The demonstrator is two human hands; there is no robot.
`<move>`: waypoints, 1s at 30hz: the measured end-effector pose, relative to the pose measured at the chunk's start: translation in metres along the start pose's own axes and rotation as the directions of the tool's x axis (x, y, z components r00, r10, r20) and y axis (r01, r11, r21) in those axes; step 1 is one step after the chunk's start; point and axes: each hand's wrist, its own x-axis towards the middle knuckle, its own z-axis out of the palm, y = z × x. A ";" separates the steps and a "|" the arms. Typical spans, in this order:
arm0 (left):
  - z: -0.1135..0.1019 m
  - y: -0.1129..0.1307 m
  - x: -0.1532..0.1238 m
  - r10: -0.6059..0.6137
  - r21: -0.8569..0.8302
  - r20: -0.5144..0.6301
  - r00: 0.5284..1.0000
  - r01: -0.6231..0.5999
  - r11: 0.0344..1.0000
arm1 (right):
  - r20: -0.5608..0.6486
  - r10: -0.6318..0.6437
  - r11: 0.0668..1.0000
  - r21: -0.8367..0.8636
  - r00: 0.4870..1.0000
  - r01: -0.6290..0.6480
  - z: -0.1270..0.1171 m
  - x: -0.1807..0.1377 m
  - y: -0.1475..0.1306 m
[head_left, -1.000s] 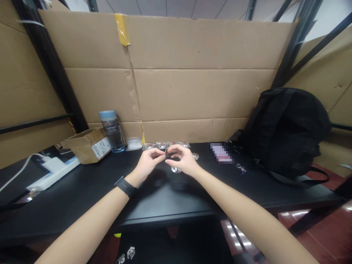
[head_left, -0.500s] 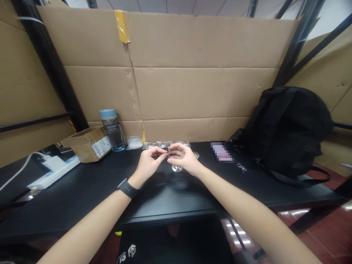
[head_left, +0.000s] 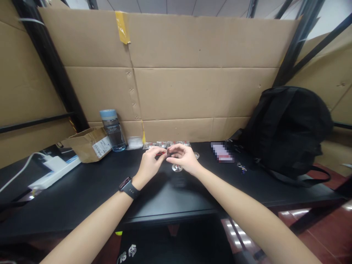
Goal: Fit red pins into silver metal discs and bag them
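Over the middle of the black table, my left hand point(head_left: 150, 159) and my right hand point(head_left: 184, 159) meet, fingertips almost together. Both are closed in a pinch on a small, thin, dark piece point(head_left: 168, 152), seen nearly edge-on; the fingers cover most of it and I cannot tell its kind. A thin red strand point(head_left: 160, 154) shows at the left fingers. Below the right hand lies a round silvery disc point(head_left: 177, 168) with a red centre. Another disc point(head_left: 196, 155) peeks out beyond the right knuckles. Behind the hands stand several clear-wrapped discs point(head_left: 161, 144) in a row.
At the left are a blue-lidded bottle point(head_left: 112, 130), an open cardboard box point(head_left: 89, 145) and a white power strip point(head_left: 55, 172). To the right lie a blurred-out flat item point(head_left: 222, 152), a small keyring-like trinket point(head_left: 241, 168) and a black backpack point(head_left: 288, 132). Cardboard point(head_left: 176, 91) walls the back.
My left hand has tilted slightly, turning its watch face more into view. The dark piece between the fingertips has turned a little, and less of the red strand shows.
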 end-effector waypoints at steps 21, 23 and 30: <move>-0.006 0.003 0.004 -0.036 0.192 0.212 0.977 -0.006 0.981 | 0.231 -0.092 0.765 -0.606 0.968 0.218 -0.014 0.002 0.004; -0.006 0.002 0.003 -0.023 0.256 0.231 0.973 -0.038 0.966 | 0.244 -0.104 0.738 -0.631 0.964 0.239 -0.013 0.002 0.004; -0.004 0.000 0.000 0.002 0.352 0.229 0.974 -0.085 0.932 | 0.218 -0.081 0.796 -0.574 0.973 0.194 -0.012 -0.001 0.008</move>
